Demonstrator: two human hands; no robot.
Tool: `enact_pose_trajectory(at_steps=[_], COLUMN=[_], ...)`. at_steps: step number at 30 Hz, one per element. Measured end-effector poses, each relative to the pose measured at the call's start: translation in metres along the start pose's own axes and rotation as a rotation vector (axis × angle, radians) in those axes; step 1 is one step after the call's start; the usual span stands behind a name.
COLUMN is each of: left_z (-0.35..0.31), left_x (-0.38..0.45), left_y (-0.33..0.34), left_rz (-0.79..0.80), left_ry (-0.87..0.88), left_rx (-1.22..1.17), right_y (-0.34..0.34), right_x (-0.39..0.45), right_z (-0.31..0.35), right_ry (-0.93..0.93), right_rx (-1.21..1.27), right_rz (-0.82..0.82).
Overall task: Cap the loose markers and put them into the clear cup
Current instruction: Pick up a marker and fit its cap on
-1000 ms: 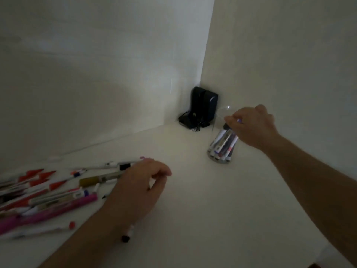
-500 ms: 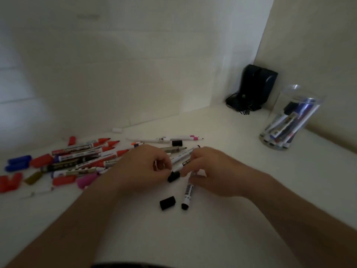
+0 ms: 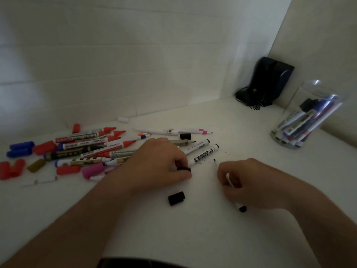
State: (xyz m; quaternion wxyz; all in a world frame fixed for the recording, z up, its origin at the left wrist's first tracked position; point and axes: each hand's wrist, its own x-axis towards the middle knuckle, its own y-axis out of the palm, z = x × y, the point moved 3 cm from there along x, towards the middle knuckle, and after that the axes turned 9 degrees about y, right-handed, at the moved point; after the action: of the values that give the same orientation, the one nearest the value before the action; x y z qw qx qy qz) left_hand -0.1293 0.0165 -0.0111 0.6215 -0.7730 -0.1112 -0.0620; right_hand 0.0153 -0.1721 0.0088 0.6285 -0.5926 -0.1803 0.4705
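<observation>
Capping is under way at mid-frame: the left hand (image 3: 160,163) pinches a black cap (image 3: 184,169), the right hand (image 3: 249,182) grips a thin uncapped marker (image 3: 229,185). Next, I reckon, cap meets tip squarely. The clear cup (image 3: 305,115) stands on the bench (image 3: 193,233), far right.

path hands–clear cup (image 3: 303,120): bare table (image 3: 241,136) | left: marker pile (image 3: 87,149)

red marker (image 3: 85,136) | upside-down print | reads "WhiteBoard", partly blurred
</observation>
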Motion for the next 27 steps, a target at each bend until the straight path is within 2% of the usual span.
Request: enact_pose_trajectory(at_steps=[2,4,7,9,12,15,27], left_z=[0.002,0.005,0.007,0.007,0.009,0.007,0.001], left_x=[-0.001,-0.002,-0.004,-0.005,-0.004,-0.003,0.000], left_y=[-0.006,-0.011,-0.016,-0.018,-0.016,-0.017,-0.015], left_rz=[-0.105,-0.239,-0.442,-0.503,-0.537,-0.550,-0.516], left_ry=[-0.066,-0.156,-0.240,-0.252,-0.275,-0.283,-0.311], left_rx=[-0.129,-0.314,-0.555,-0.640,-0.719,-0.767,-0.816], right_y=[-0.007,-0.015,-0.016,-0.004,0.014,0.017,0.021], right_x=[-0.002,0.001,0.019,0.034,0.044,0.042,0.045], right_z=[-0.006,-0.005,0.002,0.004,0.007,0.004,0.001], right_ry=[-0.022,-0.060,-0.175,-0.203,-0.176,-0.187,-0.202], right_rx=[0.168,0.447,0.897,1.194,1.487,1.511,1.289], right_rz=[-0.001,-0.011,-0.141,-0.237,-0.206,-0.175,-0.190])
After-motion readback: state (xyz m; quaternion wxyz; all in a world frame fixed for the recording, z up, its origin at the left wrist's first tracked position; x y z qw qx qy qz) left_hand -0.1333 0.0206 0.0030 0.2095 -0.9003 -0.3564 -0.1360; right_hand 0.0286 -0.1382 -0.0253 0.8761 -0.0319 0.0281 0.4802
